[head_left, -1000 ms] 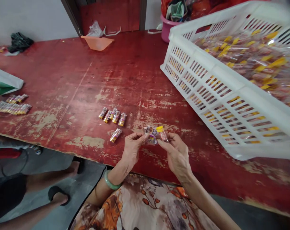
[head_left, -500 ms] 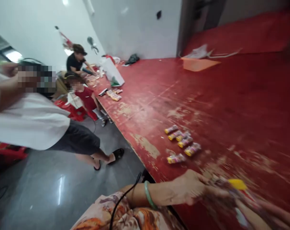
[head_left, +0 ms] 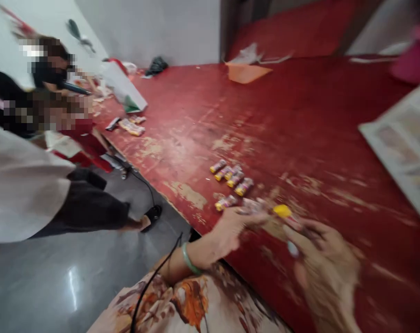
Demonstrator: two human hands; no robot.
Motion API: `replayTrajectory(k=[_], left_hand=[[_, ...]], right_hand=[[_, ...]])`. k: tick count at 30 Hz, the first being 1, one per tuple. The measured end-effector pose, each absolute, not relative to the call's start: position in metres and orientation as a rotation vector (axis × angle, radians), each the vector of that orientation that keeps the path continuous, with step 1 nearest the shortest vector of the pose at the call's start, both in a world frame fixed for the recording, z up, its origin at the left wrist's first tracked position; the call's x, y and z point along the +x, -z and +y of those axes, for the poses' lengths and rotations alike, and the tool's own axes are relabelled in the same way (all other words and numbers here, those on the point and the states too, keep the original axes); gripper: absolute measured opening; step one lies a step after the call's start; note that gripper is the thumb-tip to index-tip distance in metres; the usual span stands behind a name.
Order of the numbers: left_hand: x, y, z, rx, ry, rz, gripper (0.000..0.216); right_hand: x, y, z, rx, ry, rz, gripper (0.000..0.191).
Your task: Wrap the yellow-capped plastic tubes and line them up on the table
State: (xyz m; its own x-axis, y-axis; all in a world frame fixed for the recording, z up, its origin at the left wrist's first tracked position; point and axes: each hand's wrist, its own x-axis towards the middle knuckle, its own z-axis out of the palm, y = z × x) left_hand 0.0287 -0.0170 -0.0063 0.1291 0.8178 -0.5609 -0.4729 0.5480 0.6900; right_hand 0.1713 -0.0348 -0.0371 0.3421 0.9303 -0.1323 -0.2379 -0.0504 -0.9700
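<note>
My left hand (head_left: 229, 231), wearing a green bangle, reaches over the red table near the group of small tubes. Its fingers are closed on a clear, purplish wrapped tube (head_left: 253, 206), blurred by motion. My right hand (head_left: 330, 259) is curled around a small tube with a yellow end (head_left: 282, 211), which points up and left; most of its body is hidden by the fingers. Several tubes with yellow ends and printed wrappers (head_left: 235, 175) lie close together just beyond my left hand. Another such tube (head_left: 225, 202) lies beside its fingertips.
The worn red table (head_left: 293, 125) runs away to the far left. More tubes (head_left: 132, 127) and a white box (head_left: 123, 88) lie there, near people. An orange sheet (head_left: 248, 73) is at the back, a picture board (head_left: 404, 143) at right. A black cable (head_left: 140, 296) crosses my clothing.
The view has swung right, bringing the picture board in. My hands, close together before, are now farther apart, the left one nearer the tubes on the table.
</note>
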Motion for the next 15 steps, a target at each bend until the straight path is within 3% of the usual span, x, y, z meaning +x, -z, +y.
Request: replayTrajectory(k=[7,15], left_hand=[[0.027,0.02,-0.003,0.107,-1.115,0.998,0.031],[0.047,0.007,0.001,0.123,-1.105,1.044,0.027]], right_hand=[[0.163,0.034,-0.069,-1.321,-0.689,-1.188,0.022],[0.168,0.042,-0.064,-1.285,-0.313,-1.494,0.029]])
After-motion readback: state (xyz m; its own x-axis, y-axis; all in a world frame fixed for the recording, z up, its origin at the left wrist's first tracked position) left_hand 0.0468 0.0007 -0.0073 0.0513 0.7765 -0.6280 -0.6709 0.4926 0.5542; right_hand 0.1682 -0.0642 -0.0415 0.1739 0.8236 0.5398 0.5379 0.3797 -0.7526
